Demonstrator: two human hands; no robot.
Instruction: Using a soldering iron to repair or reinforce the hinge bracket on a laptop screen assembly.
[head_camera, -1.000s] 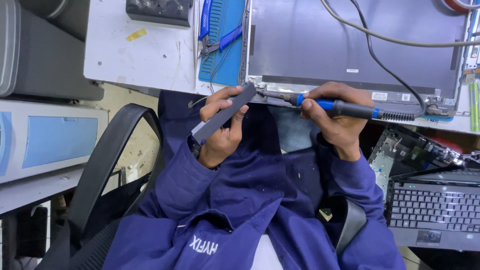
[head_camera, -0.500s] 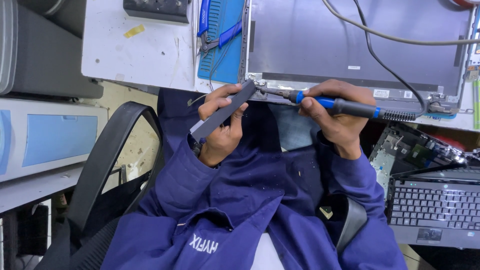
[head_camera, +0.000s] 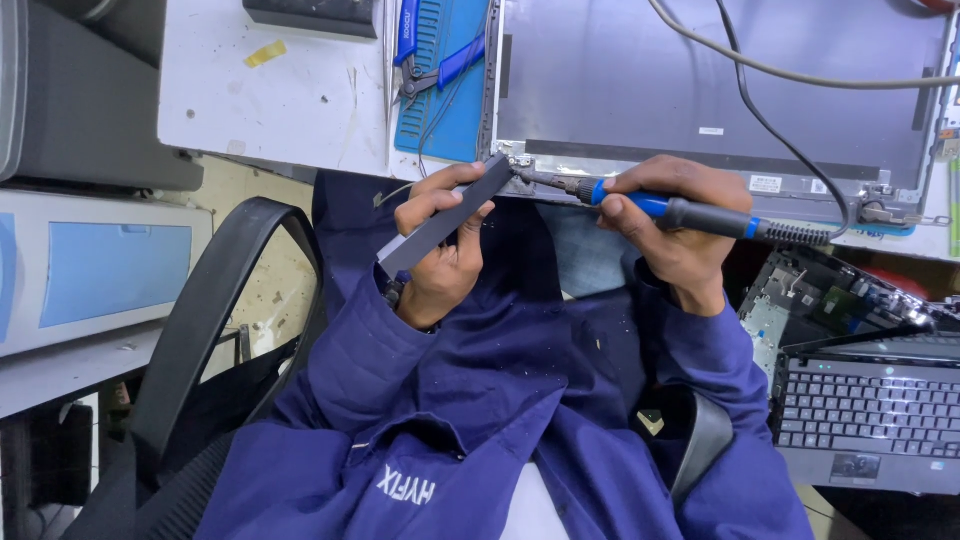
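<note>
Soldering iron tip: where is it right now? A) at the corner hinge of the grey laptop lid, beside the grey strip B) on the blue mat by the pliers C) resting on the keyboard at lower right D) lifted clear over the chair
A: the right hand holds the soldering iron with its tip at the laptop lid corner hinge, where the left hand holds the grey strip.

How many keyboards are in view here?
1: a dark laptop keyboard at the lower right, below the right hand holding the soldering iron. Others may lie out of view.

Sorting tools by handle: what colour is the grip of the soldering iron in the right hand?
Blue and black, seen in the head view: soldering iron.
</note>
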